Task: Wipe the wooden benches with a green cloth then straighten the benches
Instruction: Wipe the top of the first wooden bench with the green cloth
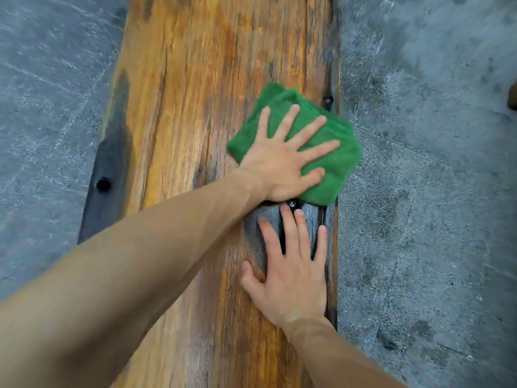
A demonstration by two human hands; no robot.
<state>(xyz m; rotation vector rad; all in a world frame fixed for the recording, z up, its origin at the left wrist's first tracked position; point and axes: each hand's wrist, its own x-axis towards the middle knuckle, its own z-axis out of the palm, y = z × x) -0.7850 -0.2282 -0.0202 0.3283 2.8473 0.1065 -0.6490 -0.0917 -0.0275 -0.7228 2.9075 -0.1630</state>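
Left hand (282,163) flat on a folded green cloth (330,163), right hand (291,275) flat on the wooden bench (195,107).

The left arm reaches in from the lower left across the plank, its fingers spread wide and straight, palm pressing down on the cloth. The right arm comes up from the lower right; that hand lies palm-down with fingers straight and slightly apart, holding nothing, its fingertips just below the cloth's near edge. The cloth sits under the left hand at the bench's right edge, one corner hanging out past the wood over the floor. The bench is a long weathered orange-brown plank with dark patches and a round hole (103,184) near its left edge. Grey speckled stone floor (433,219) lies on both sides.
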